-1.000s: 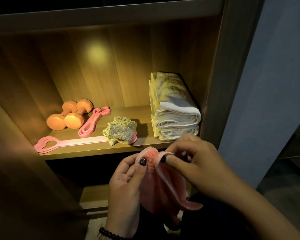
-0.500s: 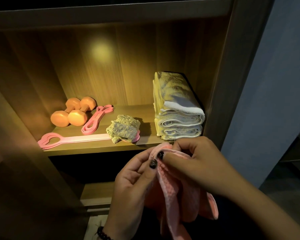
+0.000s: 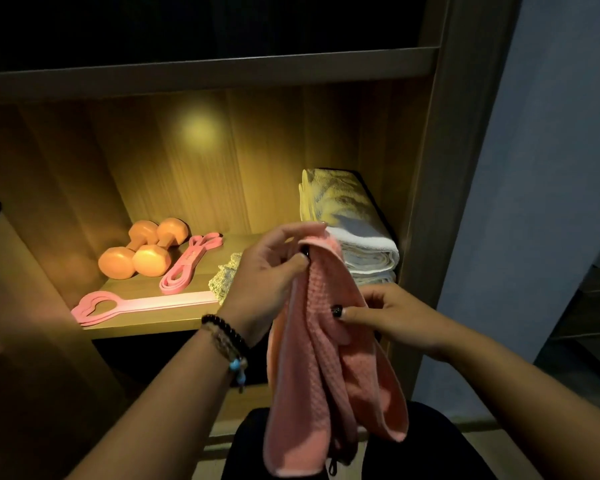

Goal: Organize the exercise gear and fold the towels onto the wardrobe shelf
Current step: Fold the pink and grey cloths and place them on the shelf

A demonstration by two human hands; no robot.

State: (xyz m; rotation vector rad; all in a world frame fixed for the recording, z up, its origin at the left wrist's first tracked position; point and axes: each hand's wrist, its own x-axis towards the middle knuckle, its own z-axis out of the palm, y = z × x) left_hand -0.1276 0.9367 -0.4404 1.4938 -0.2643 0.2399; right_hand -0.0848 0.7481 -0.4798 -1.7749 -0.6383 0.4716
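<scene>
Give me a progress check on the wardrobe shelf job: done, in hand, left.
Done: dumbbells and pink resistance bands lie on the shelf, with a stack of folded towels at the right. In hand: the left hand pinches the pink towel at its top while the right hand pinches it lower; it hangs unfolded. Left: folding it, shelving it, and probably the crumpled cloth.

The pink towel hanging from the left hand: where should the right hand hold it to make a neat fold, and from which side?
The left hand pinches the pink towel at its top, so it hangs in loose, bunched layers. The right hand is probably best pinching the right outer edge, coming from the right side, a little below the top. That edge hangs free and can be pulled sideways to spread the cloth flat.
</scene>
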